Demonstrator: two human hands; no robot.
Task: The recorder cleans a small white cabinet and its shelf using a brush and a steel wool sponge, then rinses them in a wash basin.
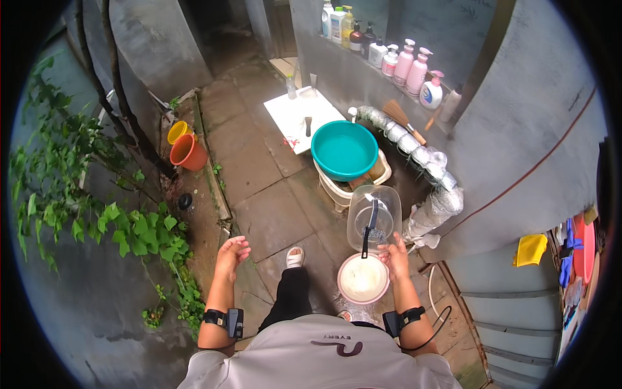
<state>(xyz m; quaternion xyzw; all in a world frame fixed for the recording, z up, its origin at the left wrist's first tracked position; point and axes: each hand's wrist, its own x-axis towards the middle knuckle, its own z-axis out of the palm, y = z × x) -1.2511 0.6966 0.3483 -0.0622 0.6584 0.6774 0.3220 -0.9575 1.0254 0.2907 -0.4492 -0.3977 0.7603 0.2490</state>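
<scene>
My right hand (394,256) grips the near right edge of a clear plastic container (357,221). Inside it lie a black-handled brush (370,228) and what looks like a steel wool scourer (379,235); the handle's end reaches over the near rim. My left hand (233,254) is held out to the left with nothing in it, its fingers loosely curled and apart. Beyond the container a teal basin (344,148) of water rests on a white sink (384,167). Below the container, a pink-rimmed basin (364,279) stands on the ground.
A white board (286,114) with a dark-handled tool (308,127) on it adjoins the sink. A foil-wrapped pipe (408,141) runs along the right wall, below a ledge of pump bottles (404,63). Orange (188,153) and yellow (179,131) buckets stand left, near leafy plants (141,233).
</scene>
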